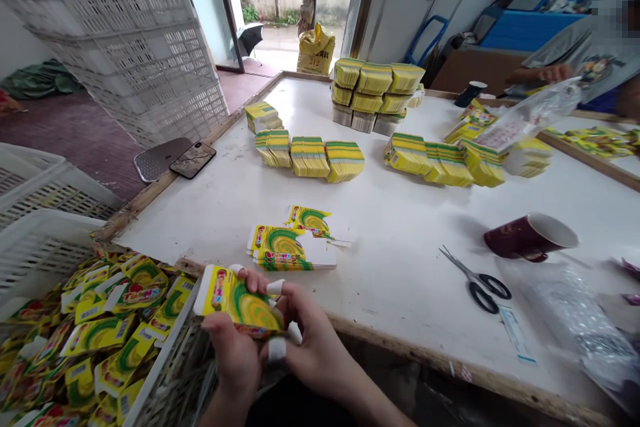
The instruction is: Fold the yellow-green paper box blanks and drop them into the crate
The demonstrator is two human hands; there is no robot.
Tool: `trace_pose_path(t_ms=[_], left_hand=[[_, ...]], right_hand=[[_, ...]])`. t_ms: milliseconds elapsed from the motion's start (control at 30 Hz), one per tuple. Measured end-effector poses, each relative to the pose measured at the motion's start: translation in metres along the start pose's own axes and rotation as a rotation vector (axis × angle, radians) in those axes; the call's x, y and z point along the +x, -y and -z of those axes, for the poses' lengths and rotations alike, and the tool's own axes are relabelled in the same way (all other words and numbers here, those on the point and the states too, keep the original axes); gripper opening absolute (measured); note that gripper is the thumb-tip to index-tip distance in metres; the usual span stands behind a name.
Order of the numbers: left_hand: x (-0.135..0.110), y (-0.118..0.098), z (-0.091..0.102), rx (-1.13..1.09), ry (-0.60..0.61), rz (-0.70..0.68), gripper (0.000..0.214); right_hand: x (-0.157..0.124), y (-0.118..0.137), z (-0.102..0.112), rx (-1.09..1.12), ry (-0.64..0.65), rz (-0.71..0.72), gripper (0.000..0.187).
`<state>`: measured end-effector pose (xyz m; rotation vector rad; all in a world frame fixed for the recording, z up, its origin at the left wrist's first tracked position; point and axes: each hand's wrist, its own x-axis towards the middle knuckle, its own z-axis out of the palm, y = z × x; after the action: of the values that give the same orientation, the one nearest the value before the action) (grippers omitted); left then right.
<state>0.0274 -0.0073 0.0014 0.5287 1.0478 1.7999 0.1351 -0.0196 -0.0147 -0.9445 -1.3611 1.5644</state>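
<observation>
Holding a flat yellow and green carton (240, 303) at the bottom centre of the frame, we grip it with both hands. Our left hand (235, 357) is closed under its near edge, and our right hand (313, 340) pinches its right end. The carton hangs just off the table (400, 233) edge, beside a crate (150, 373) of loose cartons at lower left. A small stack (287, 253) lies just beyond. We judge that a firm pinch at both ends, thumbs off the flaps, keeps it square.
</observation>
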Motion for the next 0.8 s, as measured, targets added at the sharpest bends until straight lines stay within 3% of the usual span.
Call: trace_pose_path(t_ms=[67, 133, 233, 300, 333, 433, 467, 567, 633, 667, 733, 800], left_hand=[[0.000, 0.005, 0.006, 0.092, 0.044, 0.030, 0.076], [-0.001, 0.011, 0.015, 0.149, 0.070, 0.044, 0.062], [0.000, 0.014, 0.028, 0.206, 0.043, 0.020, 0.027], [0.006, 0.008, 0.035, 0.260, 0.107, 0.029, 0.023], [0.010, 0.003, 0.038, 0.281, 0.169, 0.052, 0.032], [0.026, -0.018, 0.045, 0.318, 0.410, 0.167, 0.090], [0.030, -0.024, 0.047, 0.359, 0.505, 0.199, 0.100], [0.031, -0.027, 0.045, 0.662, 0.771, 0.230, 0.099], [0.024, -0.019, 0.039, 0.881, 0.871, 0.239, 0.089], [0.018, -0.014, 0.037, 0.958, 0.868, 0.222, 0.079], [0.006, -0.003, 0.033, 1.073, 0.802, 0.137, 0.069], [-0.003, 0.006, 0.032, 1.151, 0.741, 0.026, 0.073]], right_hand=[[0.003, 0.000, 0.008, 0.077, -0.034, -0.029, 0.036], [0.005, 0.002, 0.020, 0.072, -0.058, -0.009, 0.024], [0.005, 0.007, 0.040, -0.152, -0.099, 0.105, 0.008], [0.004, 0.011, 0.053, -0.325, -0.108, 0.203, 0.013], [0.003, 0.013, 0.059, -0.399, -0.099, 0.251, 0.016], [0.001, 0.020, 0.071, -0.640, -0.034, 0.385, 0.026], [0.000, 0.022, 0.072, -0.729, -0.006, 0.423, 0.026], [-0.001, 0.024, 0.066, -0.885, 0.077, 0.511, 0.026], [-0.002, 0.021, 0.059, -0.858, 0.044, 0.533, 0.028], [-0.002, 0.018, 0.055, -0.803, -0.037, 0.522, 0.033], [-0.001, 0.010, 0.050, -0.614, -0.256, 0.431, 0.057], [0.000, 0.002, 0.046, -0.315, -0.359, 0.252, 0.071]])
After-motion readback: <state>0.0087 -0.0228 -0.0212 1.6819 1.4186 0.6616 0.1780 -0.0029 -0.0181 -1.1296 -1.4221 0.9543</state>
